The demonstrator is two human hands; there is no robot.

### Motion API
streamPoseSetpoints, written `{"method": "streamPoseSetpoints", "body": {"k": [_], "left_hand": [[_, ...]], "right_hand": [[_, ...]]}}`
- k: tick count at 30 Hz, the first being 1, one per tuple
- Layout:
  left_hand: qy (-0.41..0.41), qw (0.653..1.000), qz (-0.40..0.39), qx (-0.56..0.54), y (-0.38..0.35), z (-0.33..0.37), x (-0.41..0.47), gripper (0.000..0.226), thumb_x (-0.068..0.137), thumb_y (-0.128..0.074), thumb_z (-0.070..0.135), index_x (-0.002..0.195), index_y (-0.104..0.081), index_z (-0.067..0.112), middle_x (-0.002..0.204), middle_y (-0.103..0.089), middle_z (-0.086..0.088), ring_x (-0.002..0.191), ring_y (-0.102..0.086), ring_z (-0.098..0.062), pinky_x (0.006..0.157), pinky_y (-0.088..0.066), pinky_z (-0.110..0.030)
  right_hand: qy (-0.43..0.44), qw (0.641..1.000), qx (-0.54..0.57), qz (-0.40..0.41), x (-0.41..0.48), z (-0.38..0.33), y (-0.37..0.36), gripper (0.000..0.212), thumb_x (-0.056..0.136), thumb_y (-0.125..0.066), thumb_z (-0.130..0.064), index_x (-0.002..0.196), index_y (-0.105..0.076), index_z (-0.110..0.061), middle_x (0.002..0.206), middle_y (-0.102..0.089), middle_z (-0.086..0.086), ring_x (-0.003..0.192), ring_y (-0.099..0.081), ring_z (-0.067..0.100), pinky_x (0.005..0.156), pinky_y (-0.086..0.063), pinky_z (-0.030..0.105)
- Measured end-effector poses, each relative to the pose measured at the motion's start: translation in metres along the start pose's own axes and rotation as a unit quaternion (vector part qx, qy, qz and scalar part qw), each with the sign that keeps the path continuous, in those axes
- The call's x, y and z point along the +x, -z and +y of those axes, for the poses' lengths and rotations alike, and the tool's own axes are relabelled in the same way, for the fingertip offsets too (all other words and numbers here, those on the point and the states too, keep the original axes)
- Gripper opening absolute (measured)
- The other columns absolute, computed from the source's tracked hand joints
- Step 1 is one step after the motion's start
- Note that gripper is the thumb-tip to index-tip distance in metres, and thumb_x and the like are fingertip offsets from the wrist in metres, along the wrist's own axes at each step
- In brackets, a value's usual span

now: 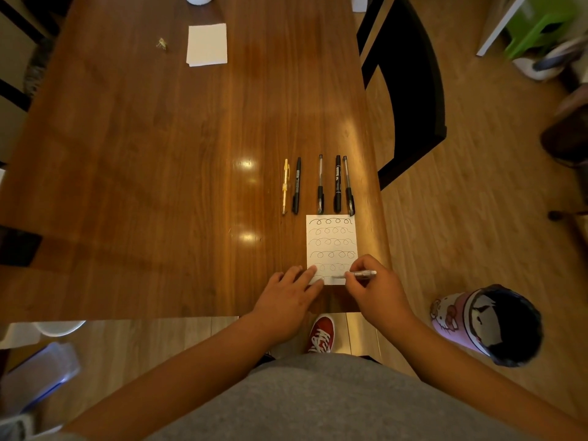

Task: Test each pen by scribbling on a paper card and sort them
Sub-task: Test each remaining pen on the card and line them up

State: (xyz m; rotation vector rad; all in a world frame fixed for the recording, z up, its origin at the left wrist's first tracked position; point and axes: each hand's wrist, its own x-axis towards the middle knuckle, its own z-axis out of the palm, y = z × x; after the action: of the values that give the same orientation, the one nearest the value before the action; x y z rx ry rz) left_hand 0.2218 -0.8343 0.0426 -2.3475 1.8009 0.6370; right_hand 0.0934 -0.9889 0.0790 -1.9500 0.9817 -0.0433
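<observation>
- While my right hand (372, 289) pinches a silver pen (362, 274) near its tip, the tip sits on the bottom row of the card (331, 248), at the near edge of the tabletop (159, 186).
- My left hand (288, 297) lies flat, fingers spread over the card's lower left corner, probably to stop it sliding.
- Just beyond the card: two pens (296, 186) left, three pens (337, 186) right, a gap between. Likely the sorted groups.
- Card is nearly full; spare cards (206, 44) lie far up the tabletop.
</observation>
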Motion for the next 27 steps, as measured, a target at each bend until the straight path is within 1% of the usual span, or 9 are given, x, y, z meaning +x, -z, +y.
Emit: {"method": "streamPoseSetpoints", "body": {"k": [2,6,9,14,16,19,23,25,27], "left_hand": [[0.001,1.000,0.005,0.000,-0.0002,0.0016,0.0012,0.064,0.095,-0.048,0.043,0.150,-0.020,0.027,0.161,-0.012,-0.004,0.145,-0.012,-0.030,0.113,-0.021,-0.049],[-0.029,0.999,0.018,0.002,-0.0010,0.0026,0.0045,0.062,0.096,-0.045,0.043,0.150,-0.023,0.021,0.162,-0.011,-0.004,0.147,-0.009,-0.025,0.117,-0.013,-0.044],[-0.036,0.999,0.013,-0.023,-0.0006,0.0025,0.0069,0.060,0.096,-0.047,0.040,0.149,-0.024,0.022,0.162,-0.014,-0.004,0.147,-0.012,-0.024,0.116,-0.016,-0.044],[-0.038,0.999,0.001,-0.013,-0.0026,0.0038,0.0071,0.057,0.098,-0.048,0.037,0.149,-0.021,0.034,0.162,-0.010,-0.006,0.148,-0.008,-0.027,0.116,-0.017,-0.050],[-0.036,0.999,0.000,-0.009,-0.0026,0.0047,0.0068,0.058,0.097,-0.048,0.038,0.148,-0.021,0.035,0.162,-0.010,-0.007,0.147,-0.008,-0.028,0.116,-0.016,-0.051],[-0.031,0.999,0.006,-0.005,-0.0017,0.0072,0.0070,0.059,0.096,-0.050,0.038,0.148,-0.021,0.035,0.160,-0.014,-0.008,0.146,-0.012,-0.029,0.114,-0.018,-0.052],[-0.025,0.999,0.022,-0.002,0.0006,0.0089,0.0086,0.057,0.096,-0.049,0.039,0.146,-0.023,0.031,0.158,-0.021,-0.008,0.144,-0.017,-0.029,0.112,-0.024,-0.051],[-0.025,0.999,0.024,0.001,0.0013,0.0084,0.0081,0.056,0.096,-0.048,0.040,0.146,-0.026,0.030,0.158,-0.022,-0.008,0.143,-0.019,-0.029,0.111,-0.025,-0.050],[-0.025,0.999,0.026,-0.001,0.0014,0.0086,0.0080,0.055,0.096,-0.048,0.043,0.145,-0.028,0.030,0.157,-0.022,-0.008,0.143,-0.019,-0.029,0.110,-0.026,-0.050]], "right_hand": [[0.003,1.000,-0.002,0.003,-0.0013,0.0027,0.0017,0.019,0.093,-0.064,-0.024,0.082,-0.052,-0.035,0.077,-0.064,-0.011,0.071,-0.064,0.009,0.058,-0.056,0.022],[0.017,1.000,0.004,0.002,-0.0041,0.0067,0.0028,0.022,0.092,-0.065,-0.022,0.081,-0.052,-0.035,0.076,-0.063,-0.013,0.071,-0.064,0.004,0.054,-0.052,0.015],[0.014,1.000,0.011,-0.003,-0.0057,0.0085,0.0021,0.016,0.092,-0.065,-0.021,0.084,-0.055,-0.030,0.076,-0.062,-0.013,0.069,-0.062,0.001,0.051,-0.045,0.009],[0.013,1.000,0.018,-0.014,-0.0049,0.0053,0.0008,0.010,0.092,-0.065,-0.023,0.088,-0.057,-0.027,0.079,-0.064,-0.012,0.074,-0.064,0.005,0.055,-0.050,0.015],[0.012,1.000,0.014,-0.012,-0.0039,0.0035,0.0003,0.009,0.092,-0.065,-0.023,0.089,-0.057,-0.026,0.078,-0.063,-0.012,0.073,-0.063,0.005,0.052,-0.047,0.013],[0.004,1.000,0.014,-0.003,-0.0031,0.0033,-0.0001,0.008,0.092,-0.065,-0.024,0.089,-0.057,-0.026,0.078,-0.062,-0.012,0.073,-0.063,0.005,0.050,-0.045,0.011],[-0.006,1.000,0.015,0.007,-0.0011,0.0045,0.0015,0.008,0.093,-0.063,-0.025,0.090,-0.056,-0.028,0.081,-0.063,-0.010,0.076,-0.063,0.008,0.053,-0.048,0.013],[-0.007,1.000,0.012,0.009,0.0001,0.0051,0.0033,0.008,0.094,-0.063,-0.026,0.090,-0.056,-0.028,0.081,-0.062,-0.011,0.075,-0.063,0.008,0.052,-0.046,0.013],[-0.006,1.000,0.017,0.012,-0.0001,0.0067,0.0060,0.008,0.094,-0.063,-0.025,0.090,-0.056,-0.026,0.083,-0.062,-0.011,0.077,-0.063,0.008,0.052,-0.049,0.013]]}}
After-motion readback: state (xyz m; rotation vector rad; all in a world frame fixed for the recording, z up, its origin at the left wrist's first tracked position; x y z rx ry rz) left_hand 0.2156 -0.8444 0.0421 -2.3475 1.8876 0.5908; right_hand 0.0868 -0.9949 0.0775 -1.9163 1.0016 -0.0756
